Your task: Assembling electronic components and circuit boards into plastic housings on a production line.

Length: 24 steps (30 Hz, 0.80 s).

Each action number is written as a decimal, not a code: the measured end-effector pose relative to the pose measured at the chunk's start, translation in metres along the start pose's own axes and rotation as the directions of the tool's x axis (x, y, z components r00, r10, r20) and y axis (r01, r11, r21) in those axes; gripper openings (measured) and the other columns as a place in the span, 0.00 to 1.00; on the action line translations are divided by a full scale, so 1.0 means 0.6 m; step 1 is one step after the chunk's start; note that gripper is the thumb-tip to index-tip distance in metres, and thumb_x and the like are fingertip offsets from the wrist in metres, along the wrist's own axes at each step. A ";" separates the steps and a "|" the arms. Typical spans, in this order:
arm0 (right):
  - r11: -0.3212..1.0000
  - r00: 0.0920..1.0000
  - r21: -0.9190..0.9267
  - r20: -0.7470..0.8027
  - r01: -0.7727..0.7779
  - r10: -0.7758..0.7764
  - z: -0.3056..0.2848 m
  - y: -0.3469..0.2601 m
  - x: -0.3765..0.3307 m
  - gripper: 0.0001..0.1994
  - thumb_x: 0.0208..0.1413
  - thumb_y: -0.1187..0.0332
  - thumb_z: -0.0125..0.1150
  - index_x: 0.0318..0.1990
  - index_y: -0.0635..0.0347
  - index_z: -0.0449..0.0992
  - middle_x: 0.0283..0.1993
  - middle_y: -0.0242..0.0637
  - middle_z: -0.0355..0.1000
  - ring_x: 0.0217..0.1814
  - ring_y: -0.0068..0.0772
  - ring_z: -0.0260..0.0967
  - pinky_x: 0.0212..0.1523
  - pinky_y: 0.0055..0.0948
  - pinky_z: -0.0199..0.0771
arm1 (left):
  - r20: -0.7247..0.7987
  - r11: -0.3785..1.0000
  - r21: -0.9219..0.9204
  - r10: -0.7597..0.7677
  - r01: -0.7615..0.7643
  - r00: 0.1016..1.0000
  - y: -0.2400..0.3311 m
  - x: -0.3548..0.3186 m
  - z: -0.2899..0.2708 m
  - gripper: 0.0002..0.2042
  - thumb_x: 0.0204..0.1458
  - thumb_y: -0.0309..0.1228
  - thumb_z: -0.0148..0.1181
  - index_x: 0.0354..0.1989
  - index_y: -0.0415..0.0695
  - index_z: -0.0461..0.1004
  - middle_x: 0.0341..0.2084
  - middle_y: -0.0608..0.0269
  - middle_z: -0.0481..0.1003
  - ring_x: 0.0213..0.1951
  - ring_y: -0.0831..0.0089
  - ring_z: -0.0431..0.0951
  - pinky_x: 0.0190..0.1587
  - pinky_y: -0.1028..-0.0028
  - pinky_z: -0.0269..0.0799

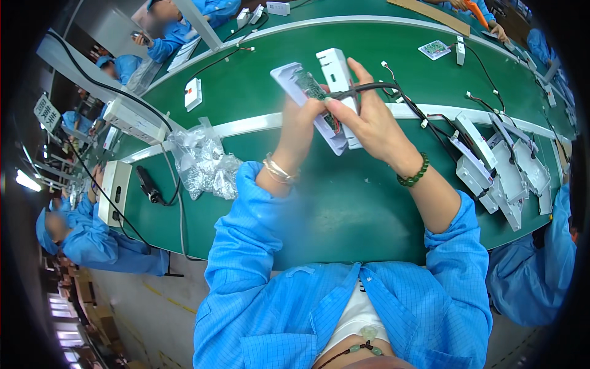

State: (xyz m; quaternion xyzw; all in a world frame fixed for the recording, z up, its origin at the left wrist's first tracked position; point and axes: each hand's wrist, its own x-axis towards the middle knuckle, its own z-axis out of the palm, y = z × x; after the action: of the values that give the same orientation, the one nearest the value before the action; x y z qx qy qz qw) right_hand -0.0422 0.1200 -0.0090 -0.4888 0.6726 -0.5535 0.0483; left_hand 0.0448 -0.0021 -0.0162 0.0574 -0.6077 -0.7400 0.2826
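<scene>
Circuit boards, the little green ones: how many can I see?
2. One board is in the white shell held in the left hand; another board lies across the green table, toward the right. More may hide in the piled casings.

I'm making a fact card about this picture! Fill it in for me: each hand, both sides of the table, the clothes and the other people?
Left hand: holds a white shell with a green circuit board
Right hand: holds a slotted white casing; a black cable runs beside its fingers
Table left: clear plastic bags with small shiny bits
Table right: pile of white casings
Clothes: blue jacket
Other people: several nearby, in blue
</scene>
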 end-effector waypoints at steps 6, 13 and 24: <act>0.999 1.000 -0.038 0.019 -0.019 0.020 0.014 -0.013 0.014 0.36 0.54 0.51 0.42 0.59 0.72 0.38 0.55 0.53 0.57 0.59 0.43 0.54 0.57 0.30 0.52 | -0.054 0.981 0.110 0.169 -0.162 0.984 -0.018 0.007 0.012 0.15 0.48 0.30 0.43 0.42 0.37 0.60 0.33 0.61 0.66 0.33 0.77 0.67 0.35 0.77 0.65; 1.000 1.000 -0.022 -0.024 -0.006 0.006 0.021 -0.014 0.022 0.37 0.52 0.47 0.39 0.59 0.71 0.41 0.56 0.62 0.51 0.57 0.55 0.53 0.54 0.35 0.56 | -0.017 0.967 0.092 0.239 -0.236 0.971 -0.028 0.017 0.027 0.21 0.55 0.41 0.34 0.51 0.38 0.54 0.39 0.59 0.65 0.40 0.74 0.66 0.42 0.75 0.63; 0.957 0.978 0.269 0.146 0.109 -0.152 0.016 0.022 0.030 0.36 0.54 0.51 0.35 0.60 0.73 0.37 0.64 0.55 0.35 0.67 0.46 0.29 0.63 0.35 0.31 | 0.093 0.979 0.000 0.204 -0.205 0.975 -0.036 0.002 0.044 0.31 0.52 0.49 0.42 0.56 0.39 0.47 0.47 0.55 0.61 0.49 0.68 0.63 0.49 0.71 0.60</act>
State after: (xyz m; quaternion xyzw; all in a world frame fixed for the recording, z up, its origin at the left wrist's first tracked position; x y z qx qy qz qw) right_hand -0.0537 0.0995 -0.0149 -0.5658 0.5541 -0.5964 0.1307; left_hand 0.0248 0.0223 -0.0293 -0.0383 -0.6262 -0.7060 0.3286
